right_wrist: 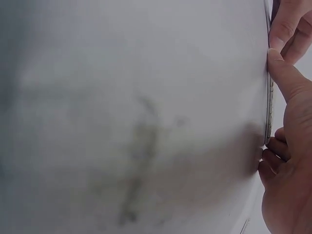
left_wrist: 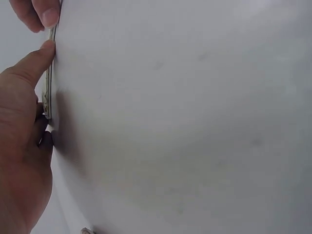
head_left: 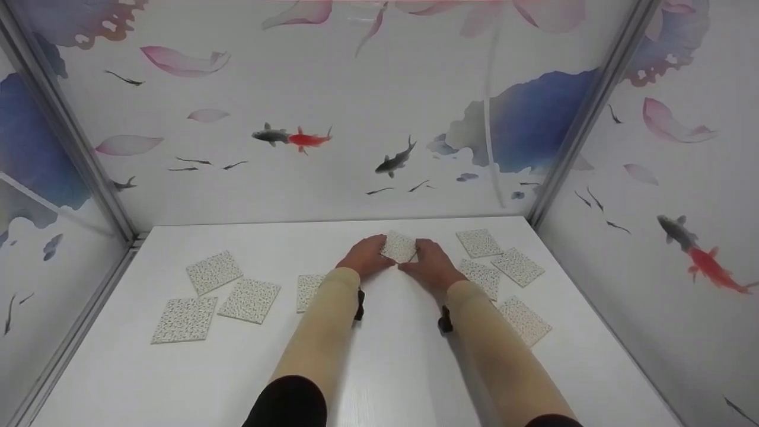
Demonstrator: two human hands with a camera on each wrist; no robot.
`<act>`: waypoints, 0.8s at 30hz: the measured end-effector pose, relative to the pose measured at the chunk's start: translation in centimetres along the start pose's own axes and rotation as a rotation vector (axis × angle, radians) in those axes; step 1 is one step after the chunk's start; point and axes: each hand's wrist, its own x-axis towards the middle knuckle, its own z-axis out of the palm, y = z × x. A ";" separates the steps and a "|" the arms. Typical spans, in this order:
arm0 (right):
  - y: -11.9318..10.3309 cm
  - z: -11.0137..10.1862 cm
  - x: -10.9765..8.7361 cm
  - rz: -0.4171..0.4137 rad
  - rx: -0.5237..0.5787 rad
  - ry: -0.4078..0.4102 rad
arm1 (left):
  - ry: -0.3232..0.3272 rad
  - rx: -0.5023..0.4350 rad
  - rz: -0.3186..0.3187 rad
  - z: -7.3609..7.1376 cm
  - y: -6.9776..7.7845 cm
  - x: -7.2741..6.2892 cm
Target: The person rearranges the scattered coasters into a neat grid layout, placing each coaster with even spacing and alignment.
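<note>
Near the far edge of the table, a square speckled cream tile point(head_left: 400, 245) lies between my two hands. My left hand point(head_left: 363, 257) holds its left side, thumb at the near edge and fingers along the side. On the opposite side my right hand point(head_left: 434, 264) grips it the same way, and the two thumbs come close together at the front corner. From the left wrist view the tile point(left_wrist: 48, 83) appears as a thin edge close over the white surface. The right wrist view also catches the tile point(right_wrist: 269, 112) edge-on, with fingertips at its far corner.
Three similar tiles point(head_left: 185, 320) lie at the left, and another tile point(head_left: 308, 290) is partly hidden by the left forearm. Several more tiles point(head_left: 518, 266) are grouped at the right, one partly behind the right sleeve. Printed panels point(head_left: 332, 190) wall the white table point(head_left: 391, 367) at the back and sides.
</note>
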 end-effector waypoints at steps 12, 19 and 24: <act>0.0 0.4 -0.2 0.026 0.023 0.016 | 0.046 -0.019 -0.008 0.2 0.3 -0.4; 0.2 0.0 0.3 -0.041 -0.011 0.008 | 0.060 0.027 0.000 -0.6 0.5 -0.5; 0.0 -0.7 0.4 -0.135 -0.031 0.033 | 0.095 0.053 0.025 -1.6 1.0 -0.9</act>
